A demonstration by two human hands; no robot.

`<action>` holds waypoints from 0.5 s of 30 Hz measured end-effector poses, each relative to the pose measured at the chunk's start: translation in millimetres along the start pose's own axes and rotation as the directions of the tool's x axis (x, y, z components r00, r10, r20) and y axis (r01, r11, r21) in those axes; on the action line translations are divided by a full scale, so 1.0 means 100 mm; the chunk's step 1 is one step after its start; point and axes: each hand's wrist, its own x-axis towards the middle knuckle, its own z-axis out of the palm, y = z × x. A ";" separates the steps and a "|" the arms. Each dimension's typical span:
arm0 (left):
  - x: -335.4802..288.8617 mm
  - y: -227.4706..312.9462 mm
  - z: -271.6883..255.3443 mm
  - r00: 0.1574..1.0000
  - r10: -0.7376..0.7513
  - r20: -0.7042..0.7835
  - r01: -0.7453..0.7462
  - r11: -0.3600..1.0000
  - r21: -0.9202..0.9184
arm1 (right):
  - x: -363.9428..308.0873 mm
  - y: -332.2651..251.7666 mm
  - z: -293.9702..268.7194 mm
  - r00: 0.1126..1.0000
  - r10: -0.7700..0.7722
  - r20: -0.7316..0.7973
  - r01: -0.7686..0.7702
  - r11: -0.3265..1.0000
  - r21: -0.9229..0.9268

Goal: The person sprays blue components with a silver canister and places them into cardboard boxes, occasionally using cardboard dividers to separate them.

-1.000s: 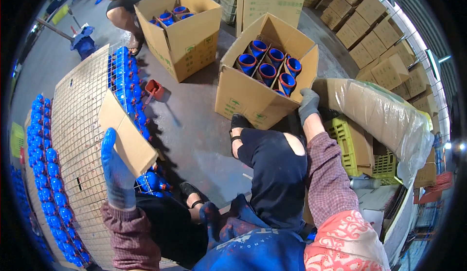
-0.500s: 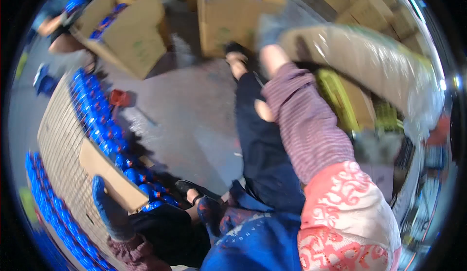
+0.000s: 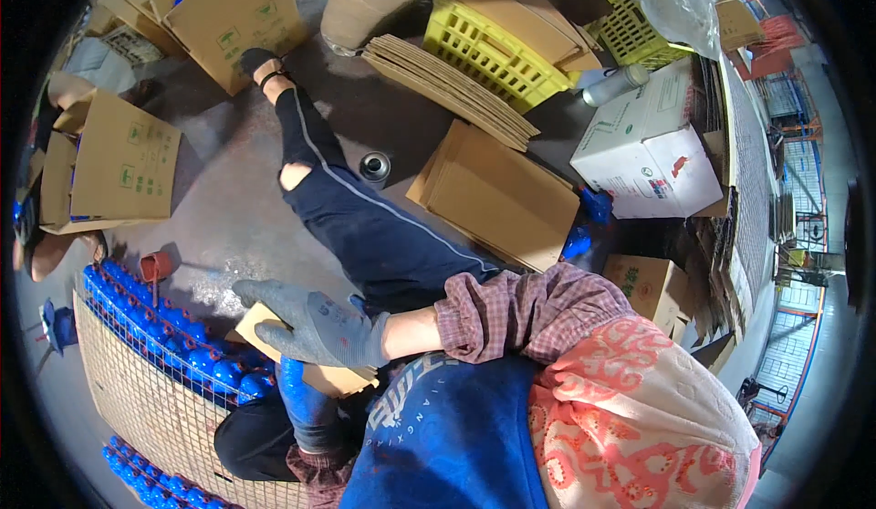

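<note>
My right hand [image 3: 319, 324], in a grey glove, reaches across my lap with its thumb and fingers around the edge of a cardboard piece [image 3: 339, 380]. Below it, my left hand [image 3: 307, 404], in a blue-stained glove, is upright against the same cardboard. Its visible fingers are stretched out; the right hand covers part of them. The cardboard lies over the near end of a wire mesh rack [image 3: 137, 363]. Rows of shiny blue round pieces [image 3: 164, 326] with red bits line the rack's far edge.
A metal cup-like object [image 3: 374, 167] stands beside my outstretched leg. Ahead are flat cardboard sheets [image 3: 497, 189], a yellow crate [image 3: 497, 52] and a white box [image 3: 648, 144]. Open cartons [image 3: 128, 157] stand at the left, near another person. A red scoop-like item [image 3: 156, 265] lies beyond the rack.
My view has turned right. My right arm has swung back from far ahead, and that hand now grips the cardboard. My left hand has come in against the cardboard too.
</note>
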 end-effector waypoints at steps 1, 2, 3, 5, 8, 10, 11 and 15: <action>-0.03 -0.03 0.07 0.999 -0.015 0.040 0.014 0.999 0.037 | -0.09 0.06 -0.02 0.999 -0.037 -0.034 0.036 0.999 -0.029; -0.06 -0.06 0.13 0.997 -0.027 0.075 0.021 0.997 0.075 | -0.14 0.05 -0.09 0.998 -0.041 -0.038 0.040 0.999 -0.025; -0.08 -0.11 0.17 0.991 -0.014 0.133 -0.020 0.966 0.256 | -0.20 0.03 -0.18 0.999 0.029 0.027 -0.029 1.000 -0.002; -0.12 -0.17 0.19 0.989 -0.112 0.095 0.111 0.994 0.015 | -0.25 0.02 -0.31 0.988 0.111 0.109 -0.112 0.994 0.009; -0.08 -0.27 0.08 0.945 -0.328 -0.001 0.289 0.834 -0.470 | -0.26 0.12 -0.60 0.981 -0.176 -0.079 0.167 0.980 -0.111; 0.02 -0.16 0.07 0.953 -0.290 -0.089 0.241 0.903 -0.356 | -0.34 0.06 -1.07 0.957 -0.174 -0.231 0.151 0.982 -0.111; 0.07 -0.22 -0.06 0.956 -0.277 -0.100 0.223 0.902 -0.370 | -0.49 0.06 -1.28 0.917 -0.202 -0.343 0.086 0.942 -0.323; 0.23 -0.38 -0.38 0.974 -0.117 -0.195 0.115 0.993 -0.022 | -1.20 0.74 -2.11 0.643 0.021 -0.765 -0.281 0.936 -0.211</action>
